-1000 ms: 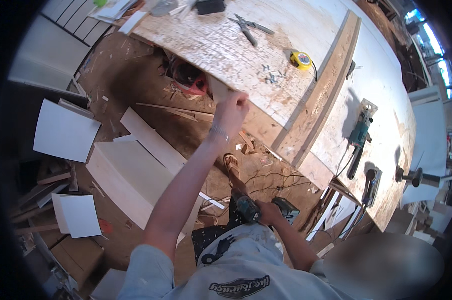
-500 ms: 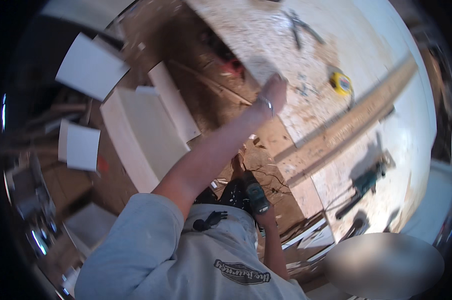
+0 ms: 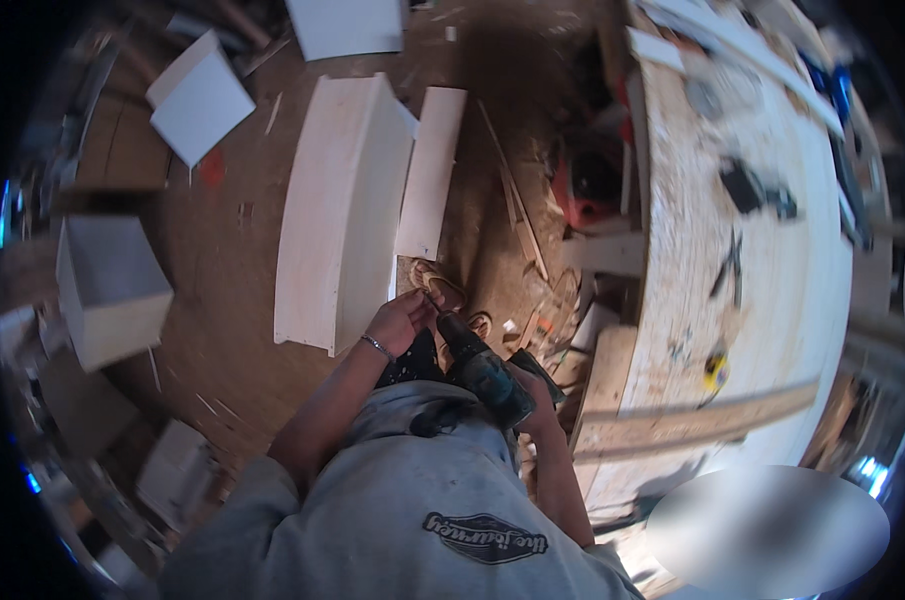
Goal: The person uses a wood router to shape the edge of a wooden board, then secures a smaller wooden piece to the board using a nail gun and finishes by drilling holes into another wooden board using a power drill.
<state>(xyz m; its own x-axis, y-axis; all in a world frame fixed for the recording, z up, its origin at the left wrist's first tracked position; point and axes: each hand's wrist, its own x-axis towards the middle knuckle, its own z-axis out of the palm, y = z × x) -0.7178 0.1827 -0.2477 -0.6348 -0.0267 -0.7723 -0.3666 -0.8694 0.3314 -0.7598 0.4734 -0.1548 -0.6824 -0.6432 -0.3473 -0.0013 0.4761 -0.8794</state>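
My right hand [image 3: 535, 398] is wrapped round the grip of a dark green cordless drill [image 3: 487, 380], held in front of my waist with its nose pointing up and left. At that nose, the fingers of my left hand [image 3: 402, 320] are pinched together; what they hold, if anything, is too small to make out. Just beyond my left hand, a long pale wooden box [image 3: 337, 200] rests on the floor. Beside it lies a narrow pale board [image 3: 434, 170], close to my sandalled foot [image 3: 434, 277].
Along the right runs a workbench [image 3: 672, 330] with a yellow tape measure [image 3: 715, 372], pliers [image 3: 729, 268], a dark power tool [image 3: 757, 190] and a wooden plank [image 3: 707, 420]. A red machine [image 3: 584, 185] stands beside the bench. White boxes [image 3: 117, 285] and offcuts lie on the floor at left.
My left hand has come back from over the bench to the drill's nose. The drill has risen and tilted left in my right hand. My view has turned toward the long box.
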